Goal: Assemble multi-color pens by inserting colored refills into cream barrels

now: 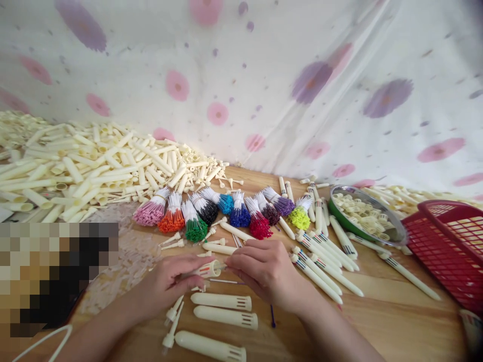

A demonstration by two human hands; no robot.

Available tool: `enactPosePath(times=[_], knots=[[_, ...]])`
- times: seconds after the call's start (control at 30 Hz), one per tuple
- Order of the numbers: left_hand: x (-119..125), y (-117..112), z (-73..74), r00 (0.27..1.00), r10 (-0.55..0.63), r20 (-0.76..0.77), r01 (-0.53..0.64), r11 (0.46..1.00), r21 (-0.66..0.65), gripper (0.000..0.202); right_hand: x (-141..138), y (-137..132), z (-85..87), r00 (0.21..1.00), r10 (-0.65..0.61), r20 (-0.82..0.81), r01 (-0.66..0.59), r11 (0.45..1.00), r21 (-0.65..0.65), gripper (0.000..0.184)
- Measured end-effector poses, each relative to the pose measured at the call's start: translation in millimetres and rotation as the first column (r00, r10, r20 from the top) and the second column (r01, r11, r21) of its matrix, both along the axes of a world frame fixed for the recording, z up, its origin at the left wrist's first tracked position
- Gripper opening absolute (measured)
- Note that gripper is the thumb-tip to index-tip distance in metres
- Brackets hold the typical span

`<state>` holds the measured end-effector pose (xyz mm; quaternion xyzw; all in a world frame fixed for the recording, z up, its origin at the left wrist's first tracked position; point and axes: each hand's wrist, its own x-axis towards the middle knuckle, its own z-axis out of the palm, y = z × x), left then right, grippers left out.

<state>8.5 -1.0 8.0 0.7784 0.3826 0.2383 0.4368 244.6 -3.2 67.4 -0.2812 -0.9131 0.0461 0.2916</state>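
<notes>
My left hand (171, 281) is closed around a cream pen barrel (207, 270) with coloured marks, held just above the wooden table (385, 322). My right hand (264, 269) is curled, its fingertips pinched at the barrel's open end; what they hold is too small to name. A thin refill (226, 281) lies below the hands. Three cream barrels (222, 301) lie in front of me. Bundles of coloured refills (226, 213) fan out in a row behind the hands.
A big heap of cream barrels (86, 166) fills the left. Finished pens (324, 261) lie to the right. A green bowl of small rings (362, 216) and a red basket (449, 246) stand at the right. A spotted cloth (264, 75) hangs behind.
</notes>
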Motion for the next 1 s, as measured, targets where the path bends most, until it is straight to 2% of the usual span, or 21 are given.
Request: enactPosePath(times=[0.13, 0.27, 0.37, 0.43, 0.57, 0.8, 1.0], knots=[[2, 1, -1.5, 0.998, 0.06, 0.036, -0.061, 0.997, 0.037, 0.035, 3, 2, 1.6, 1.0, -0.02, 0.012, 0.019, 0.999, 0.032, 0.012], [3, 3, -1.4, 0.982, 0.177, 0.066, -0.181, 0.981, 0.064, 0.03, 11, 6, 2.1, 0.996, -0.085, 0.005, 0.085, 0.996, -0.034, 0.011], [3, 2, -2.0, 0.952, 0.294, 0.082, -0.297, 0.954, 0.039, 0.028, 15, 8, 0.4, 0.987, -0.159, -0.018, 0.157, 0.985, -0.075, 0.01], [3, 1, -2.5, 0.937, 0.334, 0.104, -0.335, 0.942, -0.005, 0.028, 14, 7, -1.2, 0.984, -0.175, -0.01, 0.174, 0.981, -0.083, 0.011], [3, 1, -1.4, 0.941, 0.3, 0.159, -0.298, 0.954, -0.039, 0.024, 4, 1, -1.9, 0.987, -0.16, 0.0, 0.16, 0.987, -0.033, 0.015], [3, 3, 6.2, 0.937, 0.146, 0.319, -0.135, 0.989, -0.057, 0.015, -5, -10, 8.6, 0.995, -0.095, 0.007, 0.095, 0.995, 0.016, 0.012], [4, 3, 4.1, 0.919, 0.167, 0.356, -0.141, 0.985, -0.096, 0.014, -1, -14, 11.3, 0.998, -0.035, 0.044, 0.032, 0.996, 0.078, 0.016]])
